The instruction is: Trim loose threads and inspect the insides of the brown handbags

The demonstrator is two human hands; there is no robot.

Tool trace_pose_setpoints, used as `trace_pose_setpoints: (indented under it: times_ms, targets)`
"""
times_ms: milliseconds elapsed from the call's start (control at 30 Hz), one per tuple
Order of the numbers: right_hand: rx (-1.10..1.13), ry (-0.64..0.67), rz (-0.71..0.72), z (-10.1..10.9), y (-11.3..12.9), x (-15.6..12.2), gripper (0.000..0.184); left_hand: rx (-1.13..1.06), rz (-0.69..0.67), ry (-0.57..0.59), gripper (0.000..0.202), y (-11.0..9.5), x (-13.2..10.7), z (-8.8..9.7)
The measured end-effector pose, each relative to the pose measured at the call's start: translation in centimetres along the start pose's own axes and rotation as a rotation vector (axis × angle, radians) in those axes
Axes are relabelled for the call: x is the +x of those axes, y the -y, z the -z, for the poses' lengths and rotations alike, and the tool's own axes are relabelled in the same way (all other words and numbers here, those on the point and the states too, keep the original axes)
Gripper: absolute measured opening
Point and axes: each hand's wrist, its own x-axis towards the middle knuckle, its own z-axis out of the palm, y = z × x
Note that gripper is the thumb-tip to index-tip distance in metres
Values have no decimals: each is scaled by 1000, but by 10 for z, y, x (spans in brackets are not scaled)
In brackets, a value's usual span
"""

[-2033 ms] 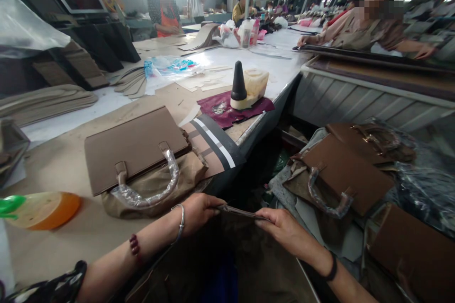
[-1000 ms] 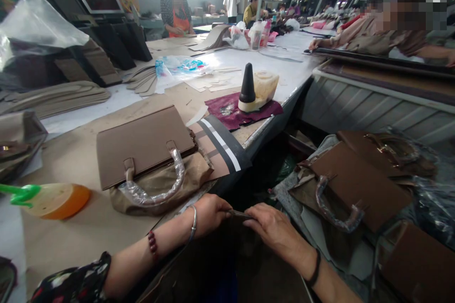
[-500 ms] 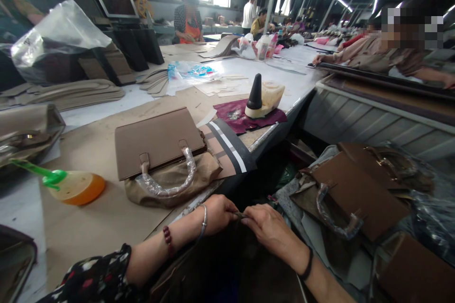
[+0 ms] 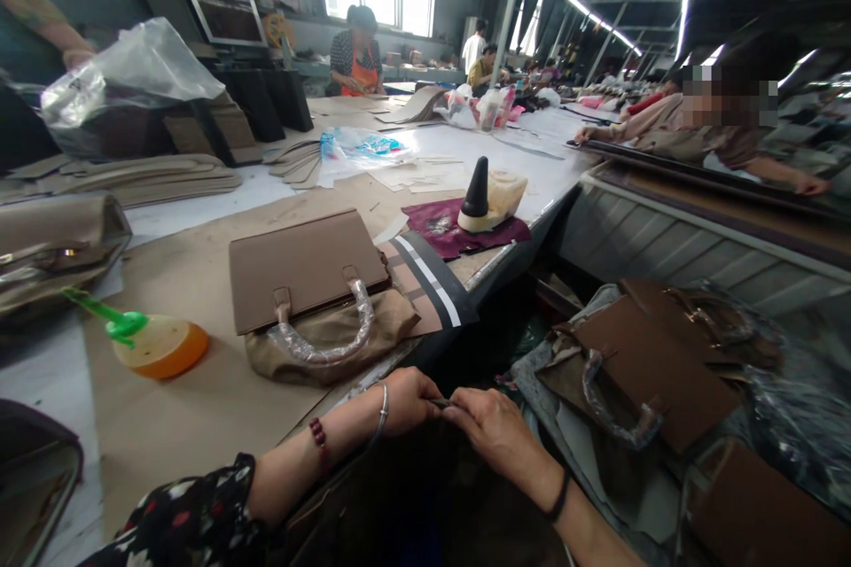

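Note:
Low in front of me, my left hand (image 4: pixel 410 401) and my right hand (image 4: pixel 488 425) meet with fingers pinched. Both grip a thin brown edge (image 4: pixel 440 404) that shows between the fingertips. Below it, a dark brown piece (image 4: pixel 332 500) lies over my lap, too shadowed to make out in full. On the table beyond my left hand rests a taupe handbag (image 4: pixel 309 266), its flap up and its soft body folded toward me. Clear plastic film wraps the handbag's handle (image 4: pixel 325 350).
Left of the handbag lies a squeeze bottle (image 4: pixel 163 345) of orange liquid. A black-coned glue pot (image 4: pixel 488 199) stands on maroon cloth (image 4: pixel 425 226). More brown bags (image 4: pixel 658 354) are piled at my right. Co-workers (image 4: pixel 359 53) sit around the long table.
The view has shifted slightly, so the table things sit a little lower and further right. My hands keep their pinch on the brown edge. At far left, a co-worker's arm shows more.

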Motion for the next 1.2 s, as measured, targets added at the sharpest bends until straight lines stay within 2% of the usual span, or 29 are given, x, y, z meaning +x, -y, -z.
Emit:
trace_pose_setpoints:
  times_ms: [100,267,400,500,633,767,867,1200]
  targets:
    - [14,4,-6,-1,-3,0,29,-6,-6,0,27,3,4,-1]
    - [35,-34,67,-3,-5,-2,22,4,-30,-31,28,5,6,-2]
    - [10,-16,13,-2,-4,-3,26,10,-30,-41,28,5,5,-2]
    - [81,-25,-7,0,-10,-6,22,3,-18,-37,28,5,4,-1]
    - [274,-44,-105,-1,-32,-13,45,-14,15,-36,28,6,3,4]
    - [467,3,-85,-6,-48,-16,27,-13,28,-53,27,8,5,4]
    - [485,-17,-88,-9,-52,-16,19,-5,38,-65,25,9,8,3]
    - [434,-16,-122,-12,-50,-21,17,20,60,-112,26,14,16,-1]
